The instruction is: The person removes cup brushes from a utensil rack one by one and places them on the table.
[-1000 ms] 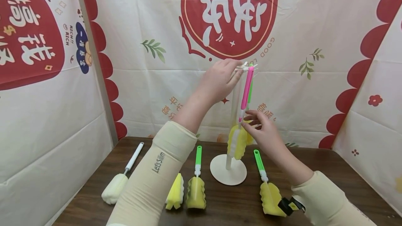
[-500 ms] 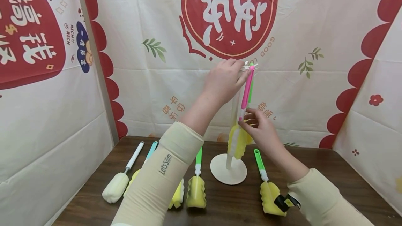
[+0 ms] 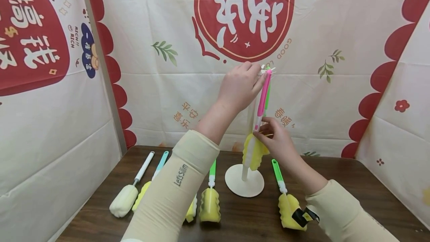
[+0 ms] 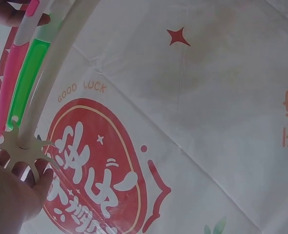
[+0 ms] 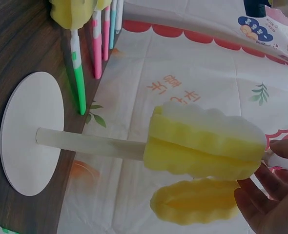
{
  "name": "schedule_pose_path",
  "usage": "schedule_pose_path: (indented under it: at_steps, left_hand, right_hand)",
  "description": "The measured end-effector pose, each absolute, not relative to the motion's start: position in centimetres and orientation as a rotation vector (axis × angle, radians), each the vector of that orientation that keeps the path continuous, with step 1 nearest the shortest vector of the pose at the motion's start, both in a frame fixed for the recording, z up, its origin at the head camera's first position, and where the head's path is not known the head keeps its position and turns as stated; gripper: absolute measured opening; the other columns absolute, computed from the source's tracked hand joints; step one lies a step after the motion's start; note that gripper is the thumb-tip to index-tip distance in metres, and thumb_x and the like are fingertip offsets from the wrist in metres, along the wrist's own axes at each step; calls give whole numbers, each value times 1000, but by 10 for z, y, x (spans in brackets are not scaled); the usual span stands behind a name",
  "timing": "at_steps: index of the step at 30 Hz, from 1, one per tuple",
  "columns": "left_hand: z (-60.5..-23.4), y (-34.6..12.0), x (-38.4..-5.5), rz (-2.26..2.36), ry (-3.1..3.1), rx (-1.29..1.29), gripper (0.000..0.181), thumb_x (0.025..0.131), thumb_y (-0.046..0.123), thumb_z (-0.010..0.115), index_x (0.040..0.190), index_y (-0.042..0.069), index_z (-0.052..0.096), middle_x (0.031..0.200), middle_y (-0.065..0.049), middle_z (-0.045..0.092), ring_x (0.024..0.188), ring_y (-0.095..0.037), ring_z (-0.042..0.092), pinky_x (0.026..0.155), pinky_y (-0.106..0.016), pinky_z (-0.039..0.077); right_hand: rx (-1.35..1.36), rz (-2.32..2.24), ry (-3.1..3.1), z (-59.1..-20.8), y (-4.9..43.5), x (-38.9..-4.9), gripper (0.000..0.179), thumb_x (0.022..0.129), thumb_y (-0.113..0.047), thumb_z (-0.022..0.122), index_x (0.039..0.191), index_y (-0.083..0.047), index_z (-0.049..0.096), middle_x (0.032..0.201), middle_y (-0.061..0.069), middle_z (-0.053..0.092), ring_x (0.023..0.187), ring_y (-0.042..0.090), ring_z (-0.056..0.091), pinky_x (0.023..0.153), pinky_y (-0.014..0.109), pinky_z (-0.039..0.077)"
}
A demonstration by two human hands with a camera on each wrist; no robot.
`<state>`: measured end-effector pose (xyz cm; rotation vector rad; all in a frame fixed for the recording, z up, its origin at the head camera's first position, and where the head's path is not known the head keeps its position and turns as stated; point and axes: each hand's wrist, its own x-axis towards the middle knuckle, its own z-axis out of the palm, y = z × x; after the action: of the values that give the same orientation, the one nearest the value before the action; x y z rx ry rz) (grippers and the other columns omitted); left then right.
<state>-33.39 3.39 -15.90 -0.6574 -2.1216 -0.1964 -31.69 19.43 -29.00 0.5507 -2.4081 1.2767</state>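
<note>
A white stand [image 3: 235, 182] with a round base carries a hooked disc [image 4: 19, 148] at its top. My left hand [image 3: 240, 85] grips the edge of this disc, thumb and fingers around its hooks. Just below, my right hand [image 3: 277, 135] pinches the neck of a pink-handled sponge brush [image 3: 264, 98], right above its yellow and white sponge head [image 5: 202, 146]. The brush stands upright along the pole, handle end at the hooks. Beside it hangs a green-handled sponge brush [image 4: 29, 78], its yellow head [image 5: 195, 200] lower in the right wrist view.
On the brown table [image 3: 242, 219] lie a white sponge brush [image 3: 124, 200], a blue-handled brush [image 3: 162, 161] partly behind the left sleeve, and green-handled brushes left [image 3: 209, 206] and right [image 3: 277, 174] of the base. Pink-handled brushes [image 5: 96, 48] show in the right wrist view.
My left hand has shifted slightly right, closer to the pink handle's top. My right hand has slid slightly down and left at the brush neck. The blue-handled brush has come into view.
</note>
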Motion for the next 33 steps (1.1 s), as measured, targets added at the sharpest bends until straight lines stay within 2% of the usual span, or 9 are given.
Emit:
schedule_pose_path:
  at_steps: [13, 33]
  left_hand:
    - [-160, 36, -337, -231, -2097, -663, 35, 100, 41, 48, 118, 14, 62, 107, 2, 65, 94, -11, 62, 87, -16, 45]
    - [-161, 36, -341, -215, -2095, -644, 38, 100, 42, 46, 121, 15, 62, 109, 2, 66, 94, -12, 63, 88, -17, 45]
  right_hand:
    - [556, 1276, -2412, -290, 198, -312, 46, 97, -14, 62, 137, 0, 44, 109, 19, 62, 99, 31, 59, 86, 48, 51]
    - [597, 1248, -2396, -288, 202, -314, 46, 97, -15, 62, 136, 0, 44, 104, 16, 64, 93, 29, 61, 83, 45, 52]
